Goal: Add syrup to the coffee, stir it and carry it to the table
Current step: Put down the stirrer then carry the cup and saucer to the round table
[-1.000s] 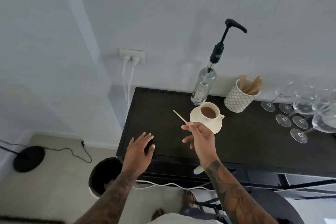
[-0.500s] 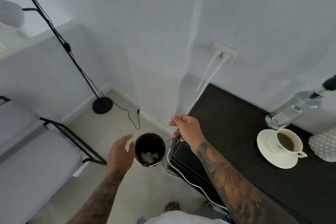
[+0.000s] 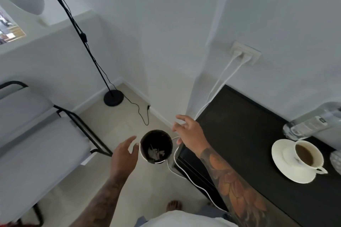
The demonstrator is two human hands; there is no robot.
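Both hands hang over a round dark bin (image 3: 156, 147) on the floor beside the black desk (image 3: 245, 134). Right hand (image 3: 190, 131): fingers spread, grip empty. Left hand (image 3: 124, 155): fingers loosely extended, grip empty. The coffee cup (image 3: 305, 155) sits on its white saucer (image 3: 287, 171) on the desk, well apart from both hands. The syrup bottle (image 3: 311, 122) stands just behind the saucer.

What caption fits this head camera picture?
Both hands, left and right, spread open above the bin; the coffee cup waits on the sideboard.
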